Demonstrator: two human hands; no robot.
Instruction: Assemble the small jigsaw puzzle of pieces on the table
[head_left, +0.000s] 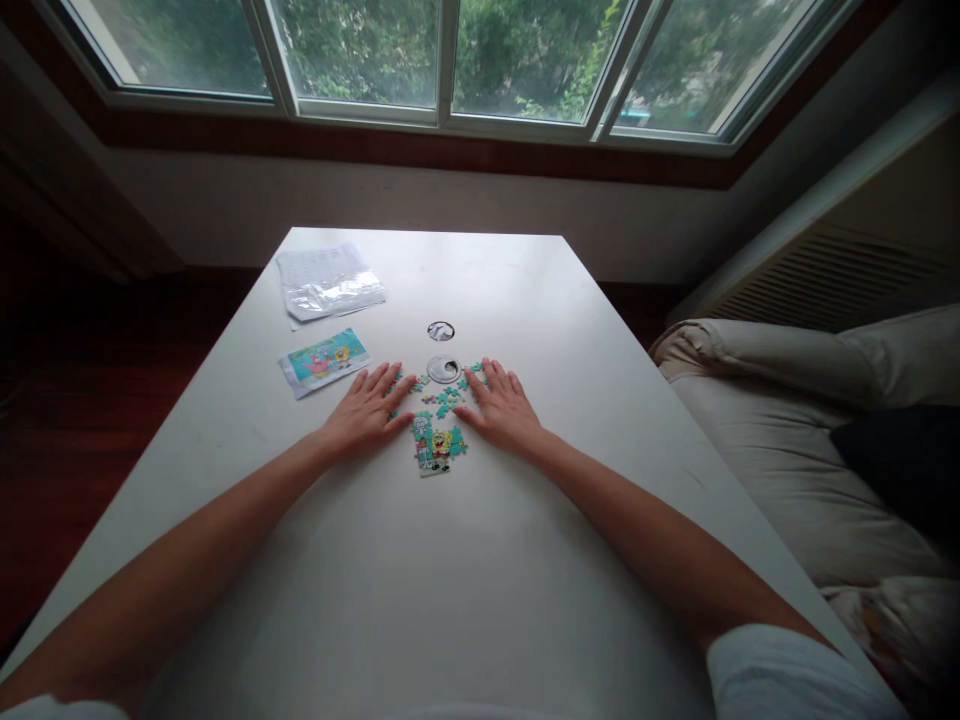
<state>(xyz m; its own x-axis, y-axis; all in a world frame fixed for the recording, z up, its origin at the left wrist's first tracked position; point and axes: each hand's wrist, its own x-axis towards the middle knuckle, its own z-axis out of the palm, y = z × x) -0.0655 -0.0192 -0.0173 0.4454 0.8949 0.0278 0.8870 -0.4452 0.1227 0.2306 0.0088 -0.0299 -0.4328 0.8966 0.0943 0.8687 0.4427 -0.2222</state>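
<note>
My left hand (371, 408) lies flat with its fingers spread, left of the loose jigsaw pieces (444, 400) and touching or covering some at its fingertips. On the other side my right hand (499, 405) also rests flat, fingers apart, with a few pieces under or beside its fingertips. Between and just below the hands is a partly joined jigsaw puzzle (435, 450) with a yellow square cartoon figure and a teal one. Small loose pieces, mostly teal, are scattered above it. What lies under the palms is hidden.
A picture card (326, 362) with a similar cartoon lies left on the white table (435, 600). Beyond it are papers in a clear plastic bag (330, 285). Two round fittings, a far one (441, 331) and a near one (444, 369), sit in the tabletop. A beige sofa (750, 450) stands at right.
</note>
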